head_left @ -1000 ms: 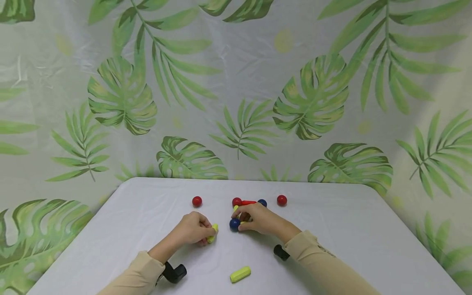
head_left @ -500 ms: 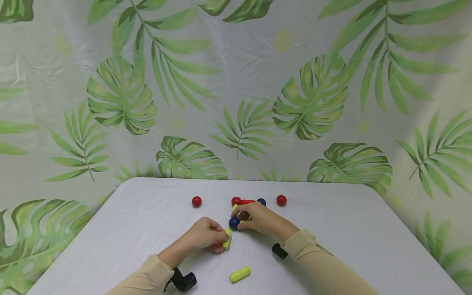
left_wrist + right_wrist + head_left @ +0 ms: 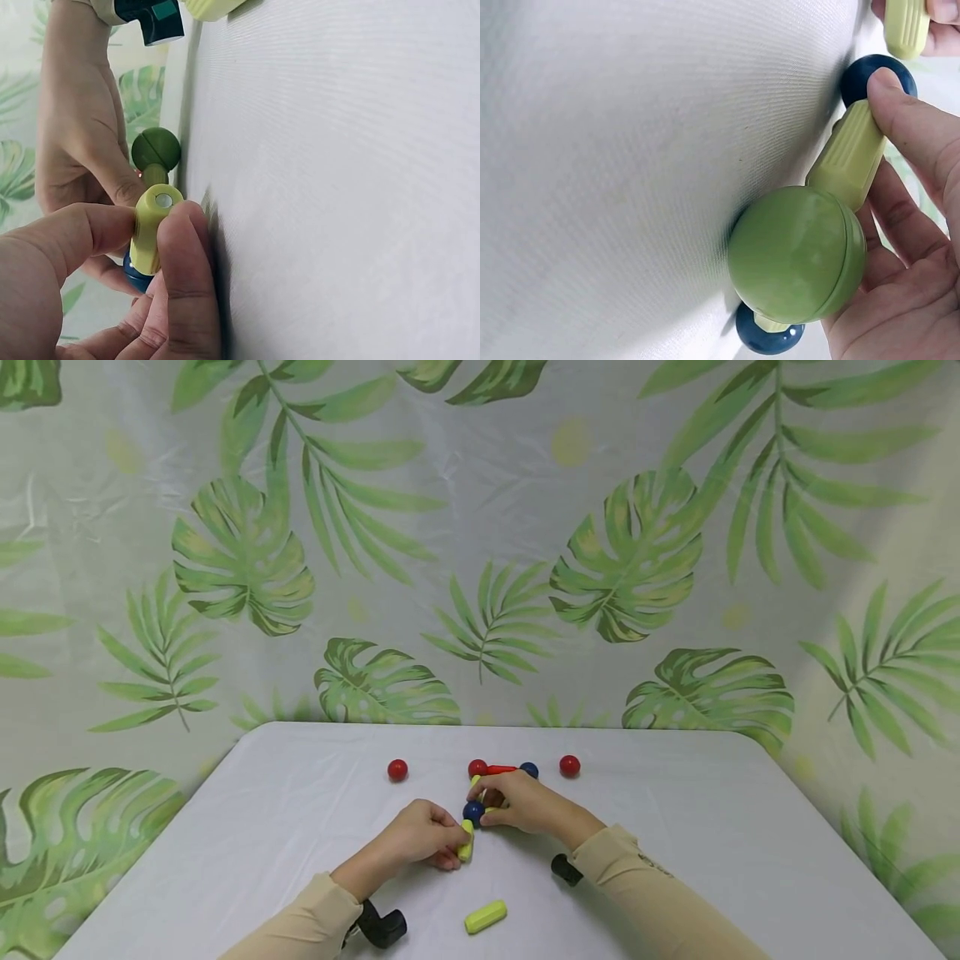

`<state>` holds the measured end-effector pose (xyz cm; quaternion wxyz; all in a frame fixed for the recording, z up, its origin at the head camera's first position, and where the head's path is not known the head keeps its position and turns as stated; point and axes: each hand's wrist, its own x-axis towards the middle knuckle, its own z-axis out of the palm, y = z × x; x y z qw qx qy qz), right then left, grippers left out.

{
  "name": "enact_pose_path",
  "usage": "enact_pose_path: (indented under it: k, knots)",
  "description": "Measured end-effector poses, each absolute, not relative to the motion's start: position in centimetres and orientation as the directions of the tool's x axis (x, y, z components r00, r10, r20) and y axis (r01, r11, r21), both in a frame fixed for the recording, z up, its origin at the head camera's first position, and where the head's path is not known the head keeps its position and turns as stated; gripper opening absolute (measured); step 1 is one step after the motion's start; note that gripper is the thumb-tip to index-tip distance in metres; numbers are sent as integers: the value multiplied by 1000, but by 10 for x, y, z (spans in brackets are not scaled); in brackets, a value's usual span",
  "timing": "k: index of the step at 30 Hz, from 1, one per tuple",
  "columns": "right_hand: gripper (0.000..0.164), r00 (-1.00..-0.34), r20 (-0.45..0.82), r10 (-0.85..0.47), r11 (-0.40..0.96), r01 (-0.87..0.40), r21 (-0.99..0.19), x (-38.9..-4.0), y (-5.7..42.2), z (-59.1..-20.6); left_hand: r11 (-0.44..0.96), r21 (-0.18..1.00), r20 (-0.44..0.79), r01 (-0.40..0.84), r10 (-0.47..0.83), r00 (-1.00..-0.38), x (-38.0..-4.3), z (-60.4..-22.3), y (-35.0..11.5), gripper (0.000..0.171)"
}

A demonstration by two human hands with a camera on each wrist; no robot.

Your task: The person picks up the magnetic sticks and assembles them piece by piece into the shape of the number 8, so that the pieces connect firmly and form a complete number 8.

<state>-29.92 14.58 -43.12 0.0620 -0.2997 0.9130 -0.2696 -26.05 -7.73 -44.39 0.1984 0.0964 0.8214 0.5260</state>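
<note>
My left hand (image 3: pixel 423 837) pinches a yellow-green magnetic rod (image 3: pixel 148 236) between thumb and fingers. A round silvery magnet shows in the rod's near end; its far end is right at a blue ball (image 3: pixel 473 812). My right hand (image 3: pixel 525 802) grips that blue ball, thumb on it where another yellow-green rod (image 3: pixel 847 146) joins. This rod runs to a green ball (image 3: pixel 795 255), mostly hidden by the hand in the head view. From the blue ball a chain leads back to a red ball (image 3: pixel 477 768), a red rod (image 3: pixel 501 769) and a second blue ball (image 3: pixel 528 770).
Loose red balls lie to the left (image 3: pixel 397 770) and right (image 3: pixel 570 766) near the table's back. A loose yellow-green rod (image 3: pixel 486 917) lies at the front of the white-covered table (image 3: pixel 315 777). Black camera mounts (image 3: pixel 384 929) hang below both wrists.
My left hand has carried its rod to the right, up to the blue ball, turning it more upright in the head view. The right hand has stayed in place on the chain.
</note>
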Motion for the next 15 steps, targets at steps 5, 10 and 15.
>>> enact_pose_path:
  k: [5,10,15]
  knots:
    - [28,-811,50,-582,673,-516,-530,-299,146,-430,435,899,-225,-47,367,-903,-260,-442,-76,15]
    - [28,-810,50,-584,670,-516,-533,-298,146,-430,431,902,-215,-37,372,-903,-259,-441,-74,14]
    - [27,-815,39,-578,674,-504,-540,-298,146,-430,435,900,-211,-34,366,-906,-258,-441,-72,15]
